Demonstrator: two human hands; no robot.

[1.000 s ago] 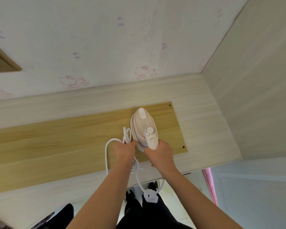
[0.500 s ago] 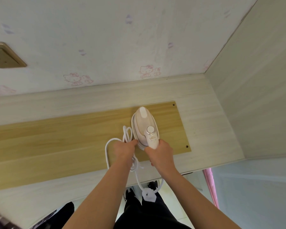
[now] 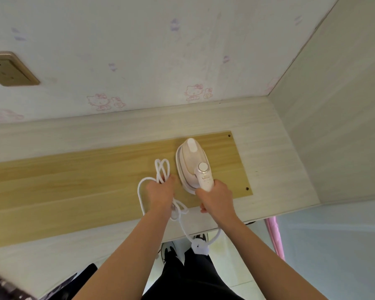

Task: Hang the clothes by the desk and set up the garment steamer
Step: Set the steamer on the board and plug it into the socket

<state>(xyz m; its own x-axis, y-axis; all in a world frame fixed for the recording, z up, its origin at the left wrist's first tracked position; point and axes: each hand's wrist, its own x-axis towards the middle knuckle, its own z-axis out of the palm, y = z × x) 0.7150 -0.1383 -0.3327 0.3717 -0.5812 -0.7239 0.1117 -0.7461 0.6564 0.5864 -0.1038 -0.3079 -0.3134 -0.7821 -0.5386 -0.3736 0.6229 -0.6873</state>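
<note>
A pale pink and white garment steamer lies flat on the light wooden desk, near its right end. My right hand grips the steamer's white handle from the near side. Left of it, my left hand holds the bundled white power cord; loops stick out past my fingers and a big loop curves out to the left. The cord runs off the desk's front edge, and its white plug hangs below. No clothes show clearly.
A gold wall socket sits on the papered wall at upper left. A pale cabinet side closes the desk's right end. Something pink hangs below the desk's right corner. A dark patterned object shows at bottom left.
My left hand has drawn slightly left, away from the steamer's side, with the cord bundle. The steamer and my right hand have stayed in place.
</note>
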